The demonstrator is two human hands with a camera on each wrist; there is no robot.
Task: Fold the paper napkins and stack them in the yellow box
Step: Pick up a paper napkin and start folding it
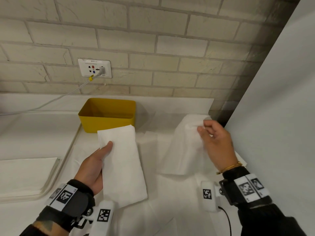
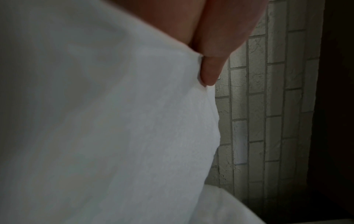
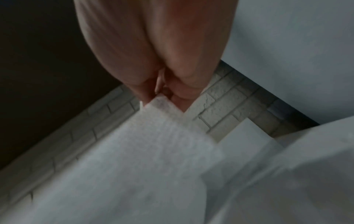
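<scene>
Nearest you, your left hand (image 1: 95,166) holds a folded paper napkin (image 1: 122,160), a long white rectangle of several layers, with the thumb on top near its far left corner and the fingers hidden beneath; the left wrist view shows a finger pressed into the napkin's edge. The napkin's far end reaches just in front of the yellow box (image 1: 107,114), which sits towards the back of the worktop (image 1: 25,130), close to the brick wall; it is open-topped, and what lies inside cannot be made out. To the right, your right hand (image 1: 214,142) pinches the far corner of an unfolded napkin (image 1: 184,150) between thumb and fingertips, lifting that end so the sheet drapes down to the worktop near its right edge. The right wrist view, blurred, confirms the fingers closed on a corner of thin paper. A flat stack of napkins (image 1: 25,174) rests at the left edge of the worktop. Judge this paper as very light, soft and limp: it will sag, flutter and crease wherever you let it, and a hard pull at one corner could tear it. The folded napkin is a little stiffer; support it flat along its length and lower it level into the box. For the loose sheet, take two corners rather than one, so the edges meet squarely.
</scene>
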